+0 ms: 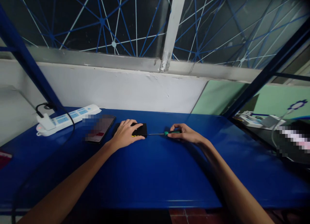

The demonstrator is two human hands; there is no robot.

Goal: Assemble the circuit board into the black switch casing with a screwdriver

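Note:
My left hand (127, 130) lies over a flat black box (142, 129) with yellow marks along its near edge. Its thumb runs along the near side and the fingers rest on top, gripping the box against the table. A screwdriver (166, 133) with a green and black handle is pinched in my right hand (182, 133). The thin metal shaft points left, level with the tabletop, and its tip reaches the box's right side. Whether the tip is inside the box or only touching it, I cannot tell.
A smartphone (101, 129) lies left of the box on the blue table (160, 175). Behind it is a white power strip (70, 118) with a plugged-in adapter and black cable. Blue frame posts rise at both sides. Electronics and papers (259, 120) sit at the right.

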